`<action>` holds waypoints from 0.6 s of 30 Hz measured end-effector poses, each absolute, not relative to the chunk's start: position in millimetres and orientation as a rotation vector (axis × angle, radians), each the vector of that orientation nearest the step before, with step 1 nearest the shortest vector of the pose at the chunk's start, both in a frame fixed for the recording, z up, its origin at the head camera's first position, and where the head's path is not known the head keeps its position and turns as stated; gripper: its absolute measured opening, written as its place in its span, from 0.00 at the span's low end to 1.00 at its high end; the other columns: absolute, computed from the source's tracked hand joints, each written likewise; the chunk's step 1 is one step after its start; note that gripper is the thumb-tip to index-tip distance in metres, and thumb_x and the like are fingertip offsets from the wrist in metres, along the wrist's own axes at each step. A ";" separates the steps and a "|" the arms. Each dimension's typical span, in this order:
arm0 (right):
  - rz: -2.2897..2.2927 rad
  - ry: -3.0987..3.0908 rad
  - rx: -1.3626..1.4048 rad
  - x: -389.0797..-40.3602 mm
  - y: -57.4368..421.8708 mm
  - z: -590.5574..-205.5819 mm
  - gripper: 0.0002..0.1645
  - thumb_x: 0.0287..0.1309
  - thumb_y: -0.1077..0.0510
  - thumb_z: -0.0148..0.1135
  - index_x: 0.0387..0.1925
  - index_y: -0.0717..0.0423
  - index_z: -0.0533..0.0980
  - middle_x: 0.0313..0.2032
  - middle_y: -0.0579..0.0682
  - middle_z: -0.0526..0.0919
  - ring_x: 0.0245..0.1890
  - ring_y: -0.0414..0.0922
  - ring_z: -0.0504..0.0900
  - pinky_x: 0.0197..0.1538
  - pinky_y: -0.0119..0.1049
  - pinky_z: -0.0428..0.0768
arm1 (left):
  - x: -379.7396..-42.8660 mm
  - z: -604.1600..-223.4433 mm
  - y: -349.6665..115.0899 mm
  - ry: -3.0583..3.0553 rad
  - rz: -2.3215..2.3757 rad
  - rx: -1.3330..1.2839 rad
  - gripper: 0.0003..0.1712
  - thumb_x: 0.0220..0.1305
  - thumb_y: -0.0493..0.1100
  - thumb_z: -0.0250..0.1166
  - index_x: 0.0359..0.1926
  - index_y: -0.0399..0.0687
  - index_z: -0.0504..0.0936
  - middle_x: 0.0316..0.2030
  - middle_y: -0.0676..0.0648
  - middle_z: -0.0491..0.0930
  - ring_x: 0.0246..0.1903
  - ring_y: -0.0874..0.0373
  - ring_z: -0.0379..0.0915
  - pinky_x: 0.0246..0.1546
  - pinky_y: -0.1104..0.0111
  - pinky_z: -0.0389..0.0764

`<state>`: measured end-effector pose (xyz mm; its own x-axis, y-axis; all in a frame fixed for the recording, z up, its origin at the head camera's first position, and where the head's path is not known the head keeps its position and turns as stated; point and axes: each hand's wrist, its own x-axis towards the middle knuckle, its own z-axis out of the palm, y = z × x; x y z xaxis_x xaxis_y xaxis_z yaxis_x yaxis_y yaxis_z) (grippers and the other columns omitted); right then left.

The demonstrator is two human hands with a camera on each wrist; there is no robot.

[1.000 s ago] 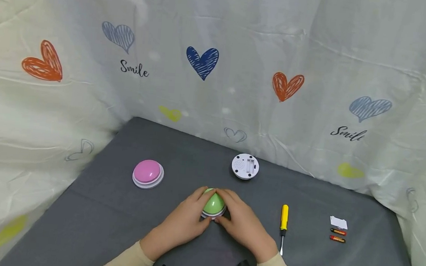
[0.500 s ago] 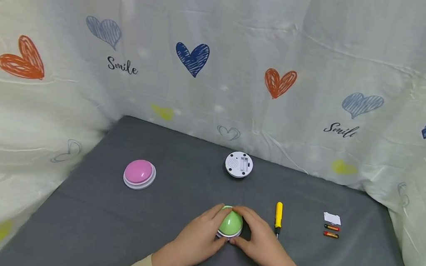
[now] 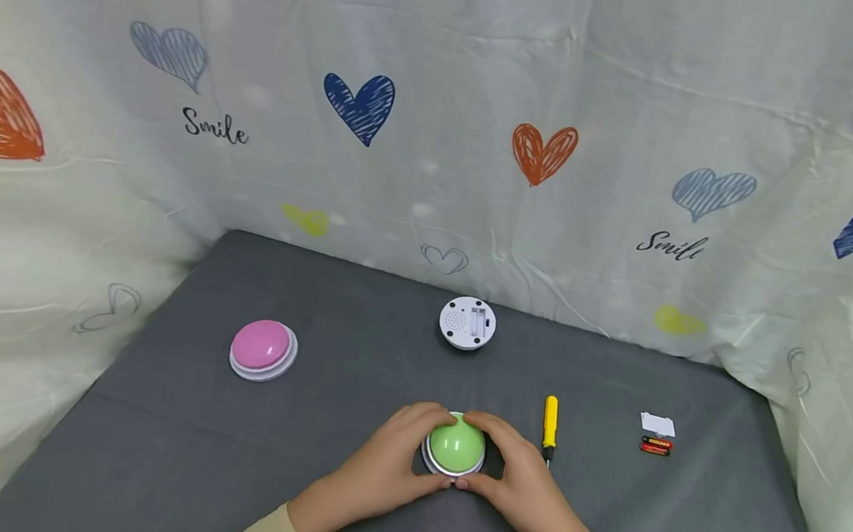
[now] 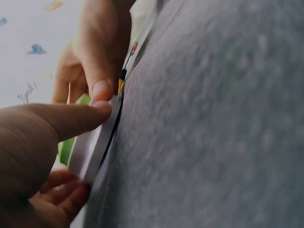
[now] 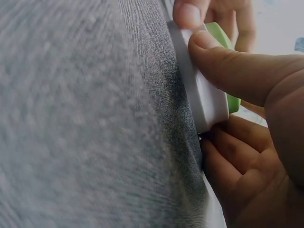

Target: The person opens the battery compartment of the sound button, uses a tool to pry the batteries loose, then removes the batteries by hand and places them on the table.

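A green dome button with a white round base (image 3: pixel 456 447) stands dome up on the grey cloth. My left hand (image 3: pixel 388 463) grips its left side, fingers at the far edge and thumb on the near rim. On the other side my right hand (image 3: pixel 533 487) holds it the same way, so both thumbs nearly meet. In the left wrist view the white base (image 4: pixel 90 147) lies low against the cloth, its rim under the left thumb (image 4: pixel 80 118). The right wrist view has the right thumb (image 5: pixel 232 66) pressed along that base. The button's underside is hidden.
A pink dome button (image 3: pixel 260 346) sits at the left. Near the back lies an upturned white base (image 3: pixel 467 323) with its battery slot exposed. To the right are a yellow-handled screwdriver (image 3: pixel 550 424), a small white cover (image 3: pixel 658 424) and two batteries (image 3: pixel 655 447). Printed curtain (image 3: pixel 434 175) borders the table.
Both hands have brought the green button right and nearer the person. The left fingers now uncover more of it. The two batteries lie closer together, and the head view has shifted.
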<state>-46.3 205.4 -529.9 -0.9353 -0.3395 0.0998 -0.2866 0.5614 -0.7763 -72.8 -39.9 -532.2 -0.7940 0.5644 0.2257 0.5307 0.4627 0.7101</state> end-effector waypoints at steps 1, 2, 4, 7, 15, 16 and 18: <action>-1.335 2.718 -0.538 -46.2 205.5 -529.9 0.49 0.52 0.53 0.88 0.74 0.44 0.76 0.70 0.40 0.79 0.71 0.45 0.78 0.71 0.49 0.76 | -74.2 -533.6 -41.5 2.617 1.287 0.989 0.42 0.55 0.45 0.89 0.68 0.50 0.79 0.65 0.52 0.77 0.66 0.55 0.73 0.66 0.54 0.78; -1.336 2.711 -0.521 -46.0 205.4 -529.4 0.49 0.53 0.52 0.88 0.75 0.44 0.75 0.70 0.40 0.79 0.71 0.45 0.77 0.71 0.50 0.76 | -75.5 -535.0 -42.9 2.595 1.297 0.986 0.43 0.55 0.45 0.89 0.69 0.50 0.79 0.66 0.52 0.77 0.67 0.55 0.72 0.67 0.54 0.77; -1.343 2.693 -0.474 -46.1 205.1 -528.8 0.50 0.53 0.51 0.88 0.76 0.44 0.74 0.71 0.40 0.78 0.72 0.45 0.76 0.72 0.52 0.75 | -77.0 -536.6 -44.5 2.554 1.301 0.968 0.45 0.54 0.44 0.89 0.71 0.51 0.78 0.69 0.51 0.75 0.70 0.54 0.70 0.70 0.52 0.75; -1.355 2.656 -0.390 -46.0 204.7 -528.5 0.52 0.54 0.48 0.87 0.78 0.46 0.72 0.72 0.40 0.77 0.73 0.44 0.75 0.73 0.54 0.74 | -77.3 -537.7 -45.2 2.517 1.297 0.934 0.48 0.55 0.43 0.89 0.74 0.52 0.76 0.73 0.49 0.73 0.74 0.52 0.66 0.72 0.49 0.73; -1.468 2.587 -0.367 -45.0 205.4 -528.6 0.50 0.60 0.42 0.83 0.79 0.46 0.71 0.74 0.42 0.76 0.73 0.43 0.76 0.72 0.50 0.76 | -78.1 -536.8 -45.9 2.505 1.330 0.919 0.48 0.58 0.39 0.86 0.77 0.55 0.74 0.73 0.52 0.74 0.74 0.54 0.67 0.73 0.51 0.72; -1.480 2.581 -0.376 -44.8 205.7 -529.0 0.49 0.62 0.42 0.81 0.80 0.47 0.71 0.74 0.42 0.76 0.73 0.44 0.76 0.72 0.50 0.76 | -78.2 -536.5 -45.9 2.506 1.337 0.918 0.48 0.59 0.39 0.85 0.77 0.56 0.74 0.72 0.53 0.74 0.74 0.55 0.68 0.73 0.52 0.72; -1.507 2.575 -0.395 -44.5 206.2 -531.0 0.48 0.65 0.43 0.79 0.81 0.49 0.69 0.75 0.46 0.75 0.74 0.46 0.76 0.73 0.50 0.75 | -77.9 -536.3 -46.1 2.502 1.354 0.914 0.47 0.60 0.39 0.85 0.77 0.58 0.74 0.71 0.54 0.75 0.72 0.57 0.69 0.71 0.53 0.74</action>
